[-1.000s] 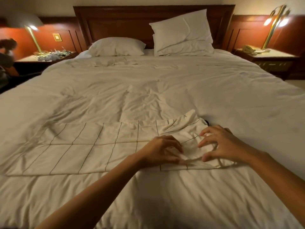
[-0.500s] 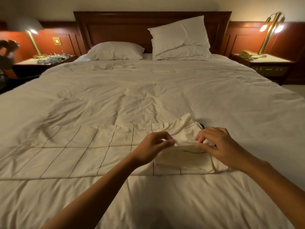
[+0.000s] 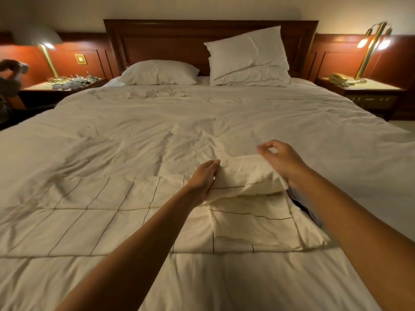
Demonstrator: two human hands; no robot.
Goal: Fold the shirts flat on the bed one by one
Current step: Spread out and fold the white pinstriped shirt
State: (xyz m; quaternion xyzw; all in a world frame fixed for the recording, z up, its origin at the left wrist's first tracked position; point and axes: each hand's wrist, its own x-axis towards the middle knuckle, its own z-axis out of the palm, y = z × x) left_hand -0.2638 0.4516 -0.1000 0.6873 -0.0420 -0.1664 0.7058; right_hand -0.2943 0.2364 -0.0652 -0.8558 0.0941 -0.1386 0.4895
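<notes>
White-sheeted wooden bed: cream grid-lined cotton shirt laid near; right end gripped by left hand; right hand curled above, grasp indiscernible.

The left hand and right hand rose off the white-sheeted bed, lifting the right end of the cream dark-lined fabric shirt into a fold.

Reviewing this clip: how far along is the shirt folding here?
Done: one lined shirt lies spread along the bed. In hand: the left hand grips its right end, and the right hand seems to pinch it, lifting a flap. Left: all the remaining folds; no finished folded shirt is visible.
</notes>
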